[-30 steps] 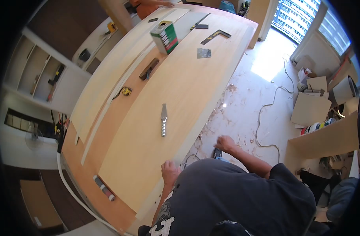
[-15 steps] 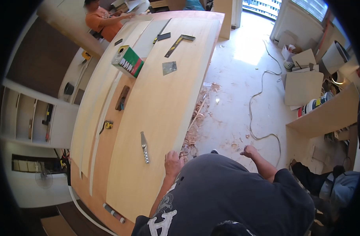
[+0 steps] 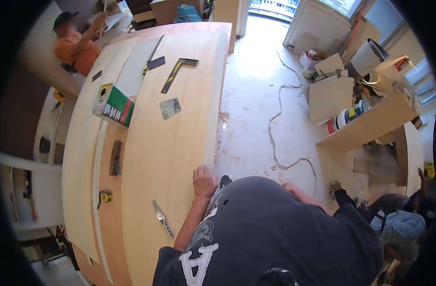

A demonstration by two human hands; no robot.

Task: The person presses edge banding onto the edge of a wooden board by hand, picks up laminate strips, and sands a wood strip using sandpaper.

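Observation:
My left hand (image 3: pixel 204 181) is at the right edge of the long pale wooden board (image 3: pixel 156 148), its fingers curled; what they hold, if anything, is hidden. My right hand (image 3: pixel 289 187) hangs past my dark shirt, which covers much of it, so its fingers are unclear. Nearest my left hand on the board is a metal tool with a flat tapered blade and a shiny patterned handle (image 3: pixel 162 219). Farther up lie a square metal plate (image 3: pixel 170 108), a try square (image 3: pixel 175 75) and a dark block (image 3: pixel 156 63).
Left of the board are a tape measure (image 3: pixel 105 196), a wooden hand plane (image 3: pixel 115 158) and a green-and-white can (image 3: pixel 114 105). A person in orange (image 3: pixel 79 50) stands at the far left. A cable (image 3: pixel 271 128) crosses the floor; boards and buckets (image 3: pixel 344 119) stand right.
The view has shifted, and the board now appears farther left. My left hand has moved forward along its edge. My right hand has drawn in behind my shirt. Wood shavings are largely covered.

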